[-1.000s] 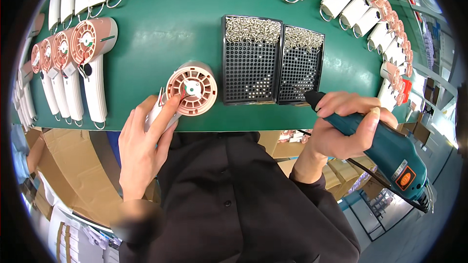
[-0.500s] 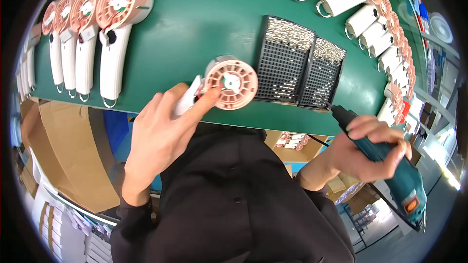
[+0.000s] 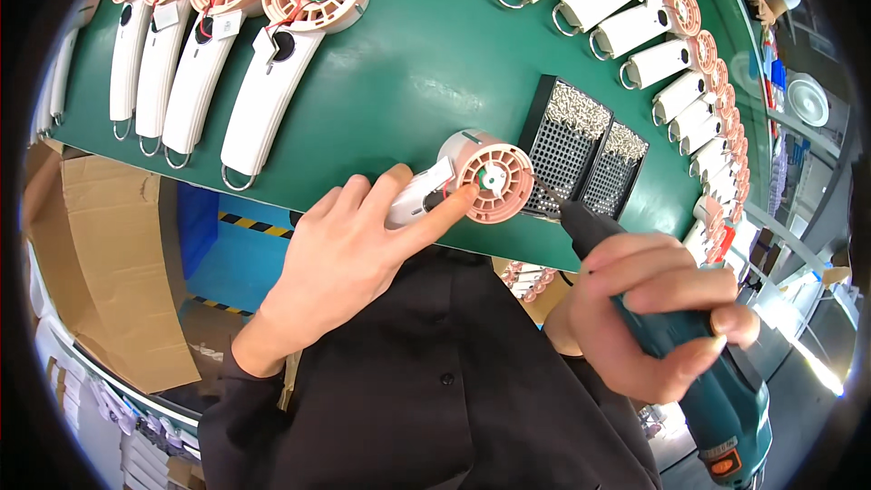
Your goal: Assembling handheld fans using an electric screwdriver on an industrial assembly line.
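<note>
My left hand [image 3: 349, 240] is wrapped round the white handle of a handheld fan [image 3: 494, 180], its index finger reaching onto the round pink head. Red wires and a green part show inside that head. In my right hand [image 3: 658, 308] is a teal electric screwdriver [image 3: 689, 354], its dark nose and thin bit pointing up and left beside the fan head's right rim. Whether the bit touches the rim, I cannot tell. Behind the bit stands a black screw tray [image 3: 594, 150] in two sections, with loose silver screws heaped at the far end and others in its holes.
Several pink-and-white fans [image 3: 272, 82] lie in a row at the left of the green table [image 3: 426, 63]. More fans [image 3: 658, 63] curve along the right side. Below the table edge is a cardboard box [image 3: 118, 263]. Another person's arm [image 3: 762, 0] shows at the far right.
The screwdriver bit has moved left from the tray's near right corner to beside the fan head. My view has shifted, so the table's contents sit differently in the picture. Both grips stay the same.
</note>
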Action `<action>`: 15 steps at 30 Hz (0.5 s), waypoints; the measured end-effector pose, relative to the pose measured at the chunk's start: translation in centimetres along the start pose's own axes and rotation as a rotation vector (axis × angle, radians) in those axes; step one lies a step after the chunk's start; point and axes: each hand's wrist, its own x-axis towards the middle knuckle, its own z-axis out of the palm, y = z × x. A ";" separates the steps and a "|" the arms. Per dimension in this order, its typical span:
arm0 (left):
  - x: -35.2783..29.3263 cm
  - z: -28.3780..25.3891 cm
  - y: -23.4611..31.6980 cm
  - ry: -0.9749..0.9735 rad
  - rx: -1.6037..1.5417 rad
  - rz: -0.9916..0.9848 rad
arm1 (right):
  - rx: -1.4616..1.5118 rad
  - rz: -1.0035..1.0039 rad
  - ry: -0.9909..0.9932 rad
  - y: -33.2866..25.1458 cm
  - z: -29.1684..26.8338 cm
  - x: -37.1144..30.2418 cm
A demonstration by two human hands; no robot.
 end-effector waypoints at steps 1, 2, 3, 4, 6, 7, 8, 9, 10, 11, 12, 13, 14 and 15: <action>0.0 -0.1 0.0 -0.013 0.002 0.002 | -0.019 0.025 -0.023 0.2 0.0 0.2; 0.1 -0.3 0.0 -0.026 0.005 0.006 | -0.036 0.057 -0.068 0.5 0.1 0.5; 0.1 -0.6 0.0 -0.017 0.004 0.010 | -0.067 0.091 -0.074 0.9 0.6 0.8; 0.2 -0.5 0.0 -0.017 0.009 0.012 | -0.148 0.125 0.001 1.4 1.2 0.7; 0.1 -0.9 0.2 -0.019 0.015 0.024 | -0.138 0.163 0.054 1.5 1.5 0.5; -0.2 -0.9 0.2 -0.035 0.017 0.014 | -0.077 0.180 0.073 1.9 1.6 0.2; -0.4 -0.8 0.2 -0.052 0.024 0.005 | -0.103 0.191 0.023 1.8 1.6 0.2; -0.4 -0.6 0.3 -0.036 0.039 0.016 | -0.089 0.207 0.007 1.7 1.5 0.1; -0.6 -0.5 0.2 -0.041 0.041 0.021 | -0.067 0.228 -0.005 1.8 1.5 -0.2; -0.7 -0.2 0.2 -0.018 0.041 0.037 | -0.068 0.226 -0.012 1.8 1.2 -0.4; -0.5 0.0 0.2 0.003 0.041 0.051 | -0.049 0.208 0.000 2.1 1.0 -0.5; -0.5 0.0 0.5 0.020 0.011 0.059 | -0.035 0.205 0.011 1.9 0.7 -0.7; -0.5 0.0 0.5 0.017 0.022 0.053 | -0.015 0.185 0.008 2.0 0.5 -0.5; -0.4 0.0 0.4 0.025 0.028 0.059 | -0.011 0.190 0.018 2.1 0.6 -0.4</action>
